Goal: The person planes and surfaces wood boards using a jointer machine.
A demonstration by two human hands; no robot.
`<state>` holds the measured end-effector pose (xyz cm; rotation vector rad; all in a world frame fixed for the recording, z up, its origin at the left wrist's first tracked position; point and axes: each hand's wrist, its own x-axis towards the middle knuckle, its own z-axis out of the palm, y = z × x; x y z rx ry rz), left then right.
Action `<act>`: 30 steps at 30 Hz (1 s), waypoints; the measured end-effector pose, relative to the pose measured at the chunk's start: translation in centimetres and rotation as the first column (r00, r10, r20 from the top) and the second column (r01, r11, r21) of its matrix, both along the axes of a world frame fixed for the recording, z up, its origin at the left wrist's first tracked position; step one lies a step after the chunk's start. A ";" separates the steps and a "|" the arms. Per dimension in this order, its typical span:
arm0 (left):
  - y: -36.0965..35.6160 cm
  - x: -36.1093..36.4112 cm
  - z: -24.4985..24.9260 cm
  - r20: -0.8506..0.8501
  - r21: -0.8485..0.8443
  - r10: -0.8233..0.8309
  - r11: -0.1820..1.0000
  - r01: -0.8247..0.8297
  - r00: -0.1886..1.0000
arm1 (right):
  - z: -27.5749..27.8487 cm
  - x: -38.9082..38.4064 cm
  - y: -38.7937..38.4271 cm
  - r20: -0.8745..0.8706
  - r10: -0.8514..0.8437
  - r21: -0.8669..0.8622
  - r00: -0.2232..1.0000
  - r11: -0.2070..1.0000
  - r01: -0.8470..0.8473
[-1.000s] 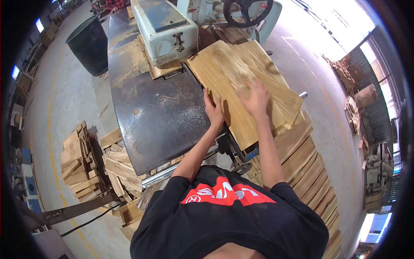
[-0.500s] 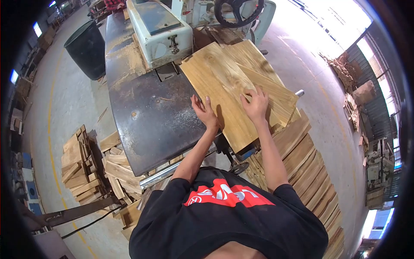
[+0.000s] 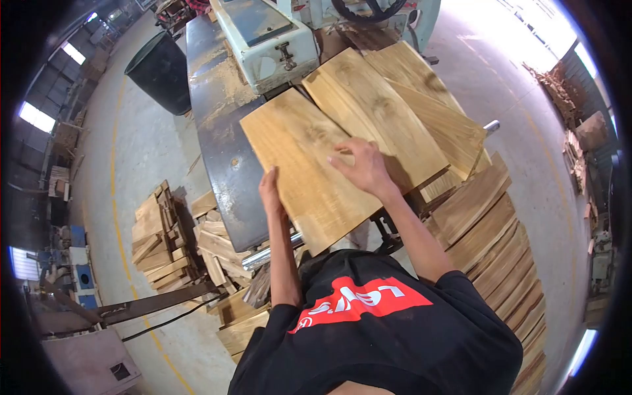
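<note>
Wooden panel (image 3: 309, 178) is on the near side of the white housing (image 3: 280, 62), lying at an angle partly over the dark counter (image 3: 227, 158), its near end toward us. We've got it btwn our hands: left hand (image 3: 271, 192) grasping the left edge, right hand (image 3: 363, 166) over the top face nr. the right edge, fingers part-curled, thumb apart; can't tell if it grips or just rests.

Second panel (image 3: 382, 112) is to the near right of the housing, just beside ours, w/ more boards (image 3: 438, 118) on its right. Handwheel (image 3: 370, 8) is right of the housing, at the far side. Bin (image 3: 161, 76) is left of the housing, across the counter's far-left edge. Nearer us than the housing: long row of planks (image 3: 490, 247) on the rt., piled wood pcs. (image 3: 161, 243) on the L.
</note>
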<state>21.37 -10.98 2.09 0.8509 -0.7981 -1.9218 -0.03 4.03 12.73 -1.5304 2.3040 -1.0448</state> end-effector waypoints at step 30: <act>13.2 12.7 -1.5 0.929 -0.355 0.338 0.709 0.610 0.148 | -9.9 7.7 4.1 0.670 0.025 0.031 0.742 0.998 -0.061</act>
